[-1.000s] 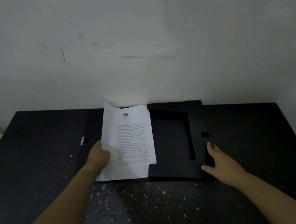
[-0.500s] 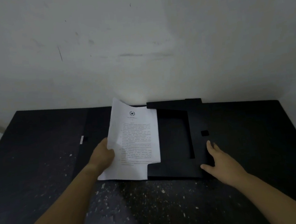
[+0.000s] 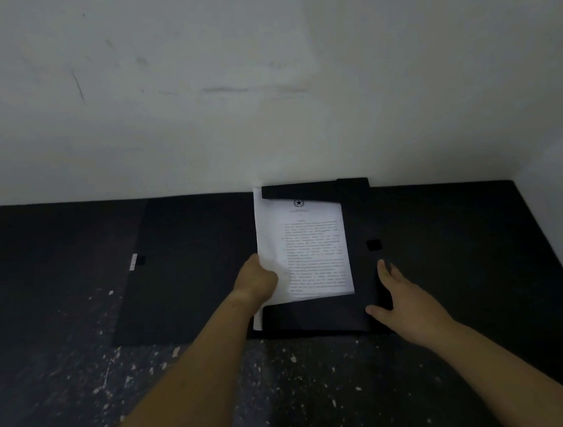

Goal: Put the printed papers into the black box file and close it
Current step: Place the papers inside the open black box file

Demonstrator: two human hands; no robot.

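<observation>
- The printed papers (image 3: 306,252) lie inside the tray of the black box file (image 3: 321,316), to the right of my left hand and to the left of my right hand; their top edge is tucked under the far flap, their bottom edge under the near flap.
- Risk: the sheets' left edge rises over the tray's left side, and a corner shows outside the near flap, just below my left hand. In my judgement, closing now would crease or trap that margin; the cause would be a stack not squared into the tray.
- Risk: the open cover (image 3: 182,267) lies flat on the table to the left of my left hand; swinging it over could, I judge, drag the loose top sheet.
- My left hand (image 3: 257,281) pinches the papers' left edge, fingers curled around it, partly closed.
- My right hand (image 3: 402,299) is spread flat, holding nothing, pressing the file's right flap near its front corner.
- The speckled black table (image 3: 82,370) carries everything, against a white wall (image 3: 260,77).
</observation>
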